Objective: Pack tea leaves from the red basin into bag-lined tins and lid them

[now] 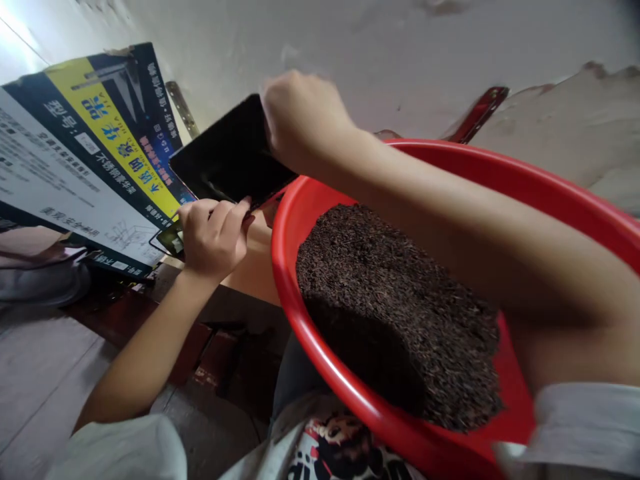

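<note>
A large red basin (330,357) holds a heap of dark, dry, shredded material (400,293). Beyond the basin's left rim, a flat black rectangular object (230,153) is tilted in the air. My left hand (215,233) is wrapped round its lower edge, and a small greenish item (171,239) shows beside that hand's fingers. My right hand (297,113) is closed at the black object's upper right edge; its fingertips are turned away and slightly blurred. My right forearm passes over the basin.
A printed carton (80,160) with a yellow stripe stands at the left. Behind is a wall (350,53) with peeling paint. A dark red wooden bar (480,113) leans there. An orange-brown surface (257,267) lies left of the basin, and grey floor tiles (40,373) show lower left.
</note>
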### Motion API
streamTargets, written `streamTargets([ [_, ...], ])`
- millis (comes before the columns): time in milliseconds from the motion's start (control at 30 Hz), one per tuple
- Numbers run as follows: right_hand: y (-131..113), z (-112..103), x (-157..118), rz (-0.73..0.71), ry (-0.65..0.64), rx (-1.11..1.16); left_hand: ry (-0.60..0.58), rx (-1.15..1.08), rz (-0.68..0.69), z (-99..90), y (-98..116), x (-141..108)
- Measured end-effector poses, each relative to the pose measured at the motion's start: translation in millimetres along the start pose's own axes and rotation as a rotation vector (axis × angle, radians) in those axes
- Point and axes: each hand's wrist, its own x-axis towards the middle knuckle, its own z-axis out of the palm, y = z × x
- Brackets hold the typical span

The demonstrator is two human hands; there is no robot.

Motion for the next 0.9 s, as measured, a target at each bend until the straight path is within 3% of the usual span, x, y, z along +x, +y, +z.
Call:
streamTargets([
  [67,11,-27,-29,0.055,0.036,-0.176,0.084,0.019,0.085,-10.0,15,15],
  [133,28,-46,-64,0.125,0.087,-0.264,0.09,0.01,0.155,-15.7,33,29],
  [200,50,-56,-99,0.222,0.119,-0.329,0.067,-0.07,0.228,-14.0,53,42],
  [300,89,-55,-143,0.407,0.121,-0.398,-0.041,-0.358,0.288,4.9,86,64],
  [400,133,-37,-171,0.554,0.148,-0.391,-0.267,-0.515,0.294,35.4,124,87],
  [500,176,-3,-189,0.646,0.23,-0.24,-0.516,-0.432,0.285,63.6,166,106],
  [567,200,23,-198,0.662,0.295,-0.163,-0.686,-0.416,0.198,78.3,193,116],
  [700,222,64,-212,0.718,0.114,-0.115,-0.98,-0.449,-0.052,102.9,230,123],
  [833,212,80,-216,0.675,-0.191,-0.023,-1.285,-0.451,-0.168,122.3,243,106],
  [900,205,82,-215,0.661,-0.29,0.003,-1.304,-0.444,-0.211,127.4,246,90],
])
